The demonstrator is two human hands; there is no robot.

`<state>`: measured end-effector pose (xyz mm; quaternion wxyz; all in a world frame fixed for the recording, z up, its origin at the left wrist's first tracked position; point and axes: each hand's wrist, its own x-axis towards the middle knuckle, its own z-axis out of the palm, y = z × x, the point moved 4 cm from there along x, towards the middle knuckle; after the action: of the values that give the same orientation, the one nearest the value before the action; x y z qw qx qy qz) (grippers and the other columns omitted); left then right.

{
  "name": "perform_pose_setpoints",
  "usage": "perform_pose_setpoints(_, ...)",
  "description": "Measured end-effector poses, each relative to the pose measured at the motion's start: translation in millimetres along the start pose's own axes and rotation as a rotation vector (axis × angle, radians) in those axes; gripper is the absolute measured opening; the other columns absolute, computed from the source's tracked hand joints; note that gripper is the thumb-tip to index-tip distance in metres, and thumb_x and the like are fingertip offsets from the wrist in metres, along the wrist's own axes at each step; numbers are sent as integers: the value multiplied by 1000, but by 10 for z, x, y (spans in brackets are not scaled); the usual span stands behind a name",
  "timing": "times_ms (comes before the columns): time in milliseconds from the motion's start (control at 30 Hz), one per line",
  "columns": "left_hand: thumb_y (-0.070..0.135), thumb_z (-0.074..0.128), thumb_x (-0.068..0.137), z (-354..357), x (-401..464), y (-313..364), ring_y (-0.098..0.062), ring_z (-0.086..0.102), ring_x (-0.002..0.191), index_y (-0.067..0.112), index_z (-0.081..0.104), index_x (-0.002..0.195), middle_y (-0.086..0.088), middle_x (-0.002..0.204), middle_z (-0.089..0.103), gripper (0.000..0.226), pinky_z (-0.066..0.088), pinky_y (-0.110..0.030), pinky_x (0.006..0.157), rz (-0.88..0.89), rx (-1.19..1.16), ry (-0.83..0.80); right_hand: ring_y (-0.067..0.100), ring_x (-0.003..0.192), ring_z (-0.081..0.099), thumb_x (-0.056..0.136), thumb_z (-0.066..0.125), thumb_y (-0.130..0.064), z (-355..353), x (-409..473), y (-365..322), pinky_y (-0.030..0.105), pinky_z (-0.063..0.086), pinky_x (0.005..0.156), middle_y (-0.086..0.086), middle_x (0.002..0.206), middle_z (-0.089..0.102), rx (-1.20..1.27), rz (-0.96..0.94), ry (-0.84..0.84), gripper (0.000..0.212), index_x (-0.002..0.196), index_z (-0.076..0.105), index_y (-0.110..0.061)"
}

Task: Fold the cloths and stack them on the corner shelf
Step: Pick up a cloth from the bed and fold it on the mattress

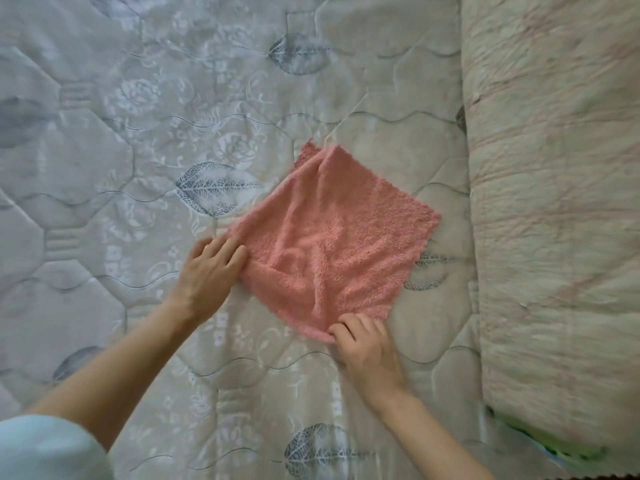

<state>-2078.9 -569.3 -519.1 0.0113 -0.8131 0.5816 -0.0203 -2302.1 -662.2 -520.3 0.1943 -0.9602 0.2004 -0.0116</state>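
A pink fluffy cloth [332, 237] lies spread like a diamond on the quilted mattress [138, 133], slightly wrinkled, with scalloped edges. My left hand [207, 271] rests at the cloth's left corner, fingers pinching its edge. My right hand [363, 344] pinches the cloth's nearest corner at the bottom. The cloth's far and right corners lie flat and untouched. No shelf is in view.
A bulky rolled cream quilt [554, 202] with faint pink lines runs along the right side of the mattress. Something green [540, 445] peeks from under its lower end. A light blue sleeve [45, 448] shows at the bottom left.
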Motion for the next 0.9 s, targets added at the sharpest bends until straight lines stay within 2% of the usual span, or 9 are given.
perform_pose_setpoints(67,5,38,68,-59,-208,12,-26,55,86,11,54,88,-9,86,66,27,33,-34,80,-23,9,-27,15,66,54,75,63,-20,-66,-9,74,25,31,66,-4,73,60,8,5,0,4,74,60,-18)
perform_pose_setpoints(167,4,34,69,-122,-612,162,-25,63,78,12,51,96,-5,84,65,33,32,-32,78,-17,-33,-66,14,65,46,57,72,1,-118,-156,217,24,32,63,-4,66,55,-7,37,-29,28,67,55,-18)
perform_pose_setpoints(300,1,30,64,-182,-1100,492,-19,45,85,8,45,104,-3,97,44,43,32,-32,78,-1,-157,-49,12,65,45,43,74,9,-152,-463,331,26,27,64,-7,68,54,-39,22,-109,46,73,56,-21)
perform_pose_setpoints(367,-2,27,59,-179,-1284,635,-18,42,85,7,45,105,-1,97,40,51,32,-34,81,-12,-183,-68,12,68,42,52,65,5,-144,-600,369,25,27,65,-7,72,52,-32,-14,-126,43,82,54,-23)
perform_pose_setpoints(433,0,29,59,-142,-1436,723,-15,43,87,8,47,106,0,97,47,51,33,-34,83,-12,-229,-107,12,71,40,58,53,-1,-134,-697,443,25,27,67,-7,76,51,-44,-15,-127,42,93,51,-24)
perform_pose_setpoints(567,12,39,74,-133,-1483,671,-7,60,86,21,51,100,9,87,69,30,36,-23,83,-27,-400,-247,13,75,41,51,67,5,-105,-795,581,26,29,70,-4,82,52,-47,45,-145,60,102,51,-21)
perform_pose_setpoints(667,34,43,90,-183,-1407,451,6,60,77,36,55,95,18,83,68,13,41,-11,75,-276,-744,-268,3,84,44,69,52,-11,-216,-723,599,17,32,77,-9,87,59,157,113,-109,37,103,51,-25)
perform_pose_setpoints(767,13,63,82,-234,-1197,190,3,60,75,41,61,87,22,83,67,28,44,-9,66,-629,-1019,-168,0,82,49,78,43,-22,-395,-496,637,13,36,78,-12,86,58,417,325,18,20,94,55,-26)
perform_pose_setpoints(900,0,60,82,-269,-661,-56,6,57,64,44,65,73,23,70,66,44,43,-5,63,-727,-1201,-91,5,74,56,79,47,-15,-518,-95,779,3,39,72,-6,80,61,559,459,169,14,86,58,-21)
